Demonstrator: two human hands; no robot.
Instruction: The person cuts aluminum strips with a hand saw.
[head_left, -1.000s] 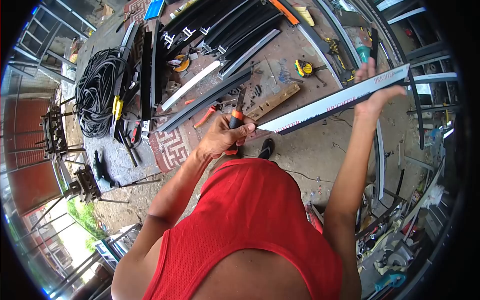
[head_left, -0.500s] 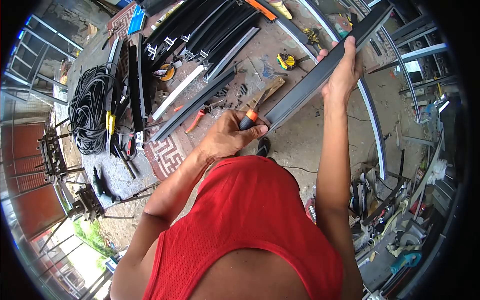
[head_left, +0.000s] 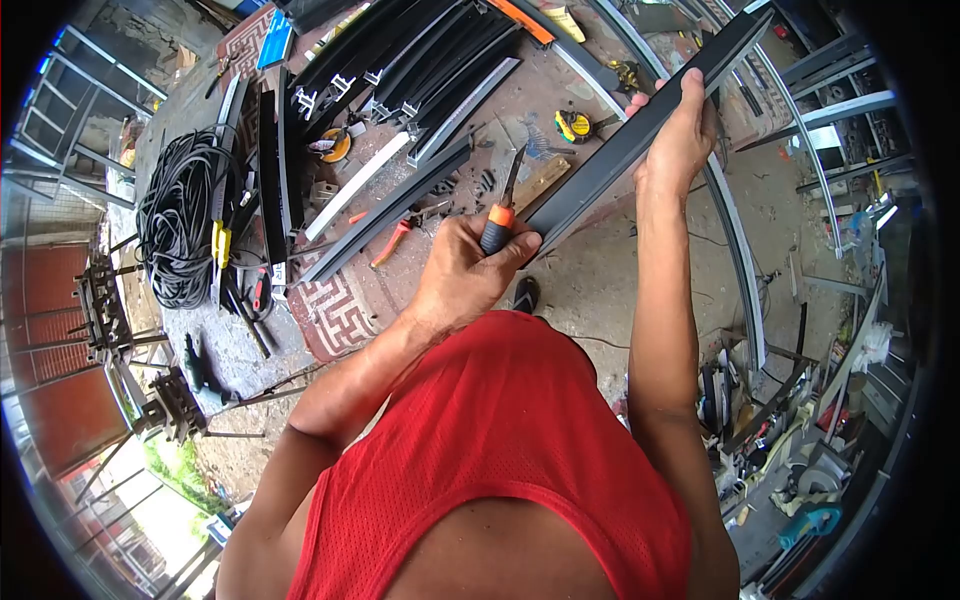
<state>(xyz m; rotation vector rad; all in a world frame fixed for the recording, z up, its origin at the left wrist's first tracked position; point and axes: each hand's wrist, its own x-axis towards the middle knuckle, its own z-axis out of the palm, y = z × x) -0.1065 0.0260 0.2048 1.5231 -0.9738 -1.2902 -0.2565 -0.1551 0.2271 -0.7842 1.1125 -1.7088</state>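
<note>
A long dark grey metal profile point(head_left: 625, 150) slants up to the right in front of my chest. My right hand point(head_left: 680, 140) is wrapped round its upper half, thumb on top and fingertips showing on the far edge. At the lower end, my left hand point(head_left: 470, 260) is closed round a knife point(head_left: 497, 218) with an orange and black handle, its narrow blade pointing up. The left thumb presses at the profile's end; the fingers under it are hidden. Beyond lies a wooden piece point(head_left: 543, 183) on the work table point(head_left: 335, 315).
Black profiles point(head_left: 420, 60) are stacked at the back of the table. A tape measure point(head_left: 573, 125) and orange-handled pliers point(head_left: 392, 243) lie nearer. Coiled black cable point(head_left: 185, 220) and a drill point(head_left: 195, 362) are at left. Cluttered tools and scrap point(head_left: 800, 470) fill the lower right.
The profile and my right hand have shifted slightly left and down. My left hand has turned a little, so the knife blade stands more upright and shows more clearly.
</note>
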